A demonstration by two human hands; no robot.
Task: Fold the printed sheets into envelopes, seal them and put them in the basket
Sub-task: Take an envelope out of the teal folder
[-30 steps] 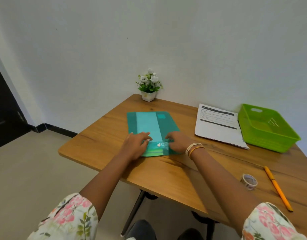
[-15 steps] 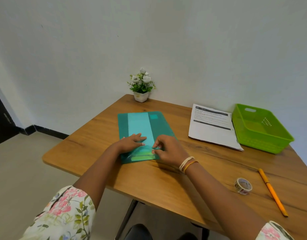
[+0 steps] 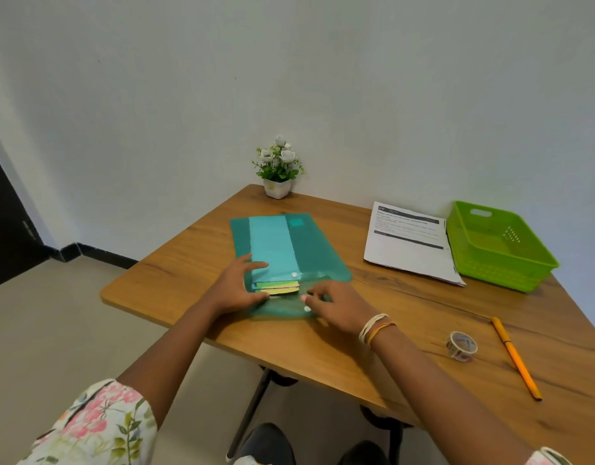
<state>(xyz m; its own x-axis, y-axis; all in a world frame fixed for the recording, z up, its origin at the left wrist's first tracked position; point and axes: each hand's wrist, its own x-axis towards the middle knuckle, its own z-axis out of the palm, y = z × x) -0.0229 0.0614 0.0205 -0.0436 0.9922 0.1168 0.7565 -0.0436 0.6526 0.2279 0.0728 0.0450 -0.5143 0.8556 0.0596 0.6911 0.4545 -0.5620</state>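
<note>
A translucent teal snap folder (image 3: 309,250) lies flat on the wooden table (image 3: 373,333). Its flap is folded open toward me, and coloured envelopes (image 3: 280,287) show at its mouth. My left hand (image 3: 237,285) rests flat on the folder's left side, fingers spread. My right hand (image 3: 336,305) presses the opened flap down near its white snap. A stack of printed sheets (image 3: 407,246) lies to the right, with an empty green basket (image 3: 501,260) beside it.
A small potted plant (image 3: 278,171) stands at the table's far corner. A roll of patterned tape (image 3: 461,345) and an orange pencil (image 3: 516,357) lie at the right front. The table's near edge runs diagonally below my forearms.
The folder's flap has come unsnapped and now lies open toward me, exposing the envelopes inside. My right hand moved nearer with the flap; my view shifted slightly.
</note>
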